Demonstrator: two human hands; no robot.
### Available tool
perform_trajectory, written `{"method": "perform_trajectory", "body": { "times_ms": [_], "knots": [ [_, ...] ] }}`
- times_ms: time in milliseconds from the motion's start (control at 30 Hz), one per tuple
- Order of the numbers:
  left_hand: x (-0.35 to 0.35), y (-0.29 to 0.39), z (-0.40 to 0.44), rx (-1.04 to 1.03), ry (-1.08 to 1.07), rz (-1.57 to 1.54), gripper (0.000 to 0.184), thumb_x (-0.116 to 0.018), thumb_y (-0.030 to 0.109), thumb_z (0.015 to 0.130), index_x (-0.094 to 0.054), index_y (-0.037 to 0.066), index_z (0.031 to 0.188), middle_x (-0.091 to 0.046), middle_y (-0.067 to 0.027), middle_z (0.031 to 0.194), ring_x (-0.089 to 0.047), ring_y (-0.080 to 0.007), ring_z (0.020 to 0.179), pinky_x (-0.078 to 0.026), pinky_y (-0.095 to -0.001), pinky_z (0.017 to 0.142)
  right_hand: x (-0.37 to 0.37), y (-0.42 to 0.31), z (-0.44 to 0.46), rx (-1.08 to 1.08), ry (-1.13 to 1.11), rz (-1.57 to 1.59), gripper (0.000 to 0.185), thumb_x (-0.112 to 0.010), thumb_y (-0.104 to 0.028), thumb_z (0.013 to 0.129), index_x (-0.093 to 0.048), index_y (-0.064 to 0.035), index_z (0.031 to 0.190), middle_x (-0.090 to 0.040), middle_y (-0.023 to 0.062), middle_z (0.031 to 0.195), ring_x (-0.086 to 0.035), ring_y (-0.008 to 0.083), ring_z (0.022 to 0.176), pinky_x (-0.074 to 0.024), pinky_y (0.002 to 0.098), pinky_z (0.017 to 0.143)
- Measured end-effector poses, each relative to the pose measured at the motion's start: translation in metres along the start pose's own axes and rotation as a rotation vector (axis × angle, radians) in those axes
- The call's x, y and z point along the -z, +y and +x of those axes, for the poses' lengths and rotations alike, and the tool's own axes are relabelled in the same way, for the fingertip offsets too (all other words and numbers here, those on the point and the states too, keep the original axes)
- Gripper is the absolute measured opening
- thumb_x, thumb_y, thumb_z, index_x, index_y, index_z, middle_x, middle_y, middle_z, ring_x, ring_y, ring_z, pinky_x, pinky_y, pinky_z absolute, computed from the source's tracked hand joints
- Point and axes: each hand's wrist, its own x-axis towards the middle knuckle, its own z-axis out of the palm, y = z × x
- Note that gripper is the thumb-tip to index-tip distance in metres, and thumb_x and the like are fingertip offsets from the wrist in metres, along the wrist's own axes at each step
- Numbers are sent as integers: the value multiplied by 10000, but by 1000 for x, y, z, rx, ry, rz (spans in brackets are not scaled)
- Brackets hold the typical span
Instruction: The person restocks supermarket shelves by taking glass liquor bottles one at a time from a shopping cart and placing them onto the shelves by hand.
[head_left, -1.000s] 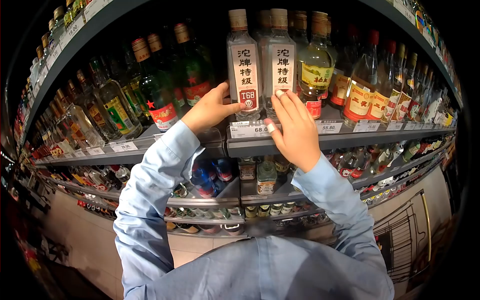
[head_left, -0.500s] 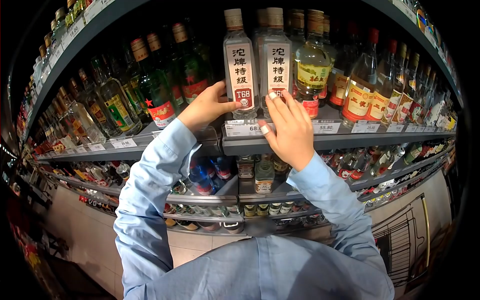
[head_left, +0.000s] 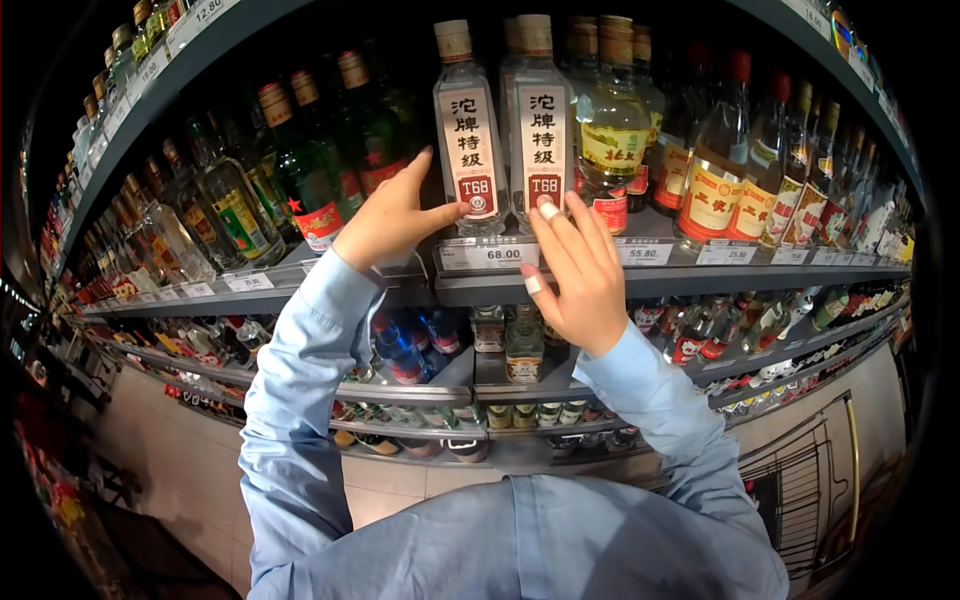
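Two clear square liquor bottles with cream and red T68 labels stand upright side by side at the front of the shelf. My left hand (head_left: 395, 212) is beside the left liquor bottle (head_left: 468, 140), thumb and fingers spread; the thumb tip is at the bottle's lower label, though contact is hard to confirm. In front of the right liquor bottle (head_left: 540, 130), my right hand (head_left: 578, 270) has its fingers stretched out, fingertips at the lower label. White wraps cover some of its fingertips. Neither hand is wrapped around a bottle.
Green bottles (head_left: 312, 190) with red labels stand left of my hands. A yellow-labelled bottle (head_left: 612, 145) and red-capped bottles (head_left: 712, 190) are to the right. Price tags (head_left: 500, 256) line the shelf edge. Lower shelves hold more bottles. A shopping cart (head_left: 800, 490) is at lower right.
My left hand has drawn back a little to the left of the left bottle, its fingers spreading wider. My right hand has slid slightly down. The view has shifted slightly.
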Motion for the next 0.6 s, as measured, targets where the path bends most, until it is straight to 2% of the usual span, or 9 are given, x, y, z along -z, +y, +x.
{"method": "perform_trajectory", "body": {
  "times_ms": [33, 100, 167, 233, 300, 367, 467, 500, 600],
  "knots": [
    [3, 11, -13, -82, 176, 28, 733, -674, 275, 742, -329, -71, 1289, -454, -269, 1229, -458, -329, 1155, -371, -375, 947, 6, -3, -6, -3, 10, 66, 384, -629, -159, 729, -572, 18, 1065, -548, 145, 1108, -472, 348, 1094, -384, 447, 905],
    [4, 46, -45, -239, 408, -144, 494, -653, 153, 748, -490, -28, 1178, -538, -214, 1148, -540, -306, 1048, -426, -359, 875, 18, -7, -24, -13, 29, 203, 353, -634, -132, 715, -592, 15, 1033, -568, 146, 1072, -500, 349, 1054, -409, 440, 879],
    [-8, 65, -90, -306, 364, -289, 275, -624, 43, 739, -591, -10, 1006, -612, -160, 996, -602, -264, 889, -467, -332, 784, 30, -16, -43, -93, 38, 376, 293, -644, -66, 687, -623, 5, 970, -601, 140, 987, -553, 334, 951, -454, 392, 807],
    [-35, 77, -130, -380, 201, -334, 160, -607, 0, 730, -616, -18, 888, -632, -123, 880, -619, -240, 782, -485, -320, 707, 35, -23, -69, -217, 7, 534, 269, -647, -33, 687, -628, -5, 953, -611, 127, 942, -578, 300, 881, -467, 360, 758],
    [-78, 73, -156, -332, 46, -437, 140, -600, -9, 741, -623, -16, 879, -634, -110, 837, -618, -228, 744, -486, -310, 665, 39, -35, -95, -429, -126, 657, 251, -647, -9, 697, -625, -11, 947, -616, 115, 899, -594, 262, 813, -475, 333, 711],
    [-123, 69, -180, -59, -49, -622, 123, -603, -2, 753, -631, -5, 873, -635, -105, 810, -619, -215, 727, -485, -297, 638, 30, -41, -126, -548, -209, 774, 192, -635, -31, 744, -617, -3, 933, -619, 112, 870, -599, 230, 705, -481, 296, 622],
    [-159, 59, -203, 56, -102, -665, 135, -620, -18, 746, -643, 5, 877, -642, -106, 807, -623, -188, 719, -489, -267, 644, 30, -45, -166, -715, -424, 828, 167, -620, -67, 781, -620, -19, 941, -623, 83, 825, -596, 154, 647, -467, 249, 561],
    [-166, 56, -208, 67, -125, -691, 131, -611, 15, 765, -640, 15, 892, -636, -104, 802, -628, -202, 743, -487, -284, 650, 34, -47, -172, -782, -496, 792, 155, -616, -69, 789, -619, -11, 933, -630, 77, 810, -596, 144, 641, -464, 232, 559],
    [-181, 49, -212, 139, -271, -783, 133, -607, 28, 775, -637, 10, 904, -643, -100, 823, -631, -188, 741, -488, -273, 659, 36, -55, -211, -1029, -521, 843, 132, -596, -53, 808, -616, 4, 926, -644, 77, 817, -592, 97, 670, -474, 228, 587]
  ]
}}
